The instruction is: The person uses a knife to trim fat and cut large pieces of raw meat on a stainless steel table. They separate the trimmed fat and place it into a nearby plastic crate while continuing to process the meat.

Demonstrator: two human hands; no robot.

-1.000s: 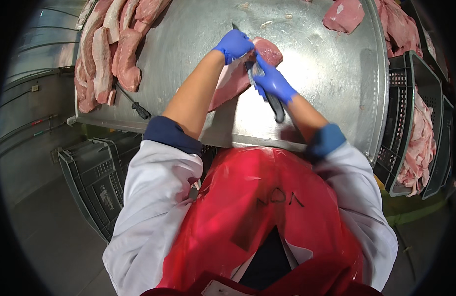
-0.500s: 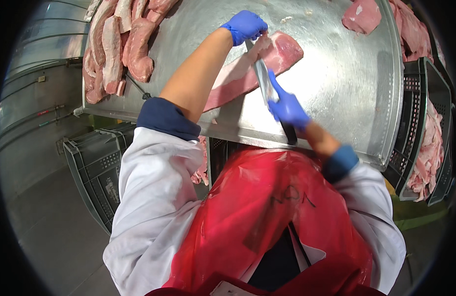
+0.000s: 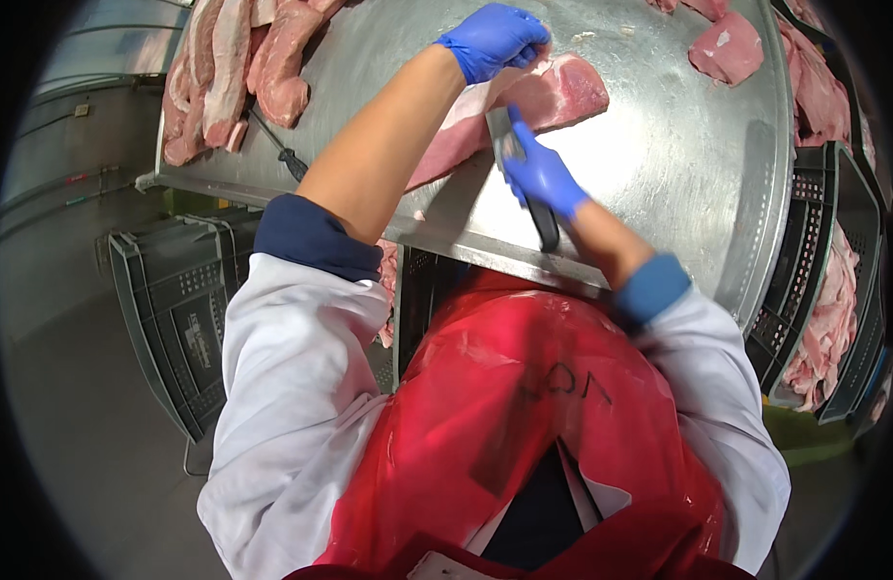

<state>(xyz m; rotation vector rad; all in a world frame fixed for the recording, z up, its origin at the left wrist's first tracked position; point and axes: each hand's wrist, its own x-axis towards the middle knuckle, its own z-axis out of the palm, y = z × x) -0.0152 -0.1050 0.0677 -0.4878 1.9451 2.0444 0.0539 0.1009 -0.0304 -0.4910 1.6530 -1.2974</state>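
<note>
My left hand, in a blue glove, pinches a pale layer at the upper edge of a long piece of pink meat lying slanted on the steel table. Below it, my right hand, also gloved, is closed on a knife, its index finger extended along the tool. The knife's black handle shows below the hand and its flat metal part points up toward the meat. Where the tip meets the meat, if it does, is unclear.
Several long meat pieces lie at the table's upper left beside a black-handled tool. A smaller cut is at upper right. Crates of pink trimmings stand along the right side; more grey crates sit below left.
My left hand has moved up and right from beside my right hand, holding the pale layer. The gap between the hands has grown, and more of the meat's right end shows.
</note>
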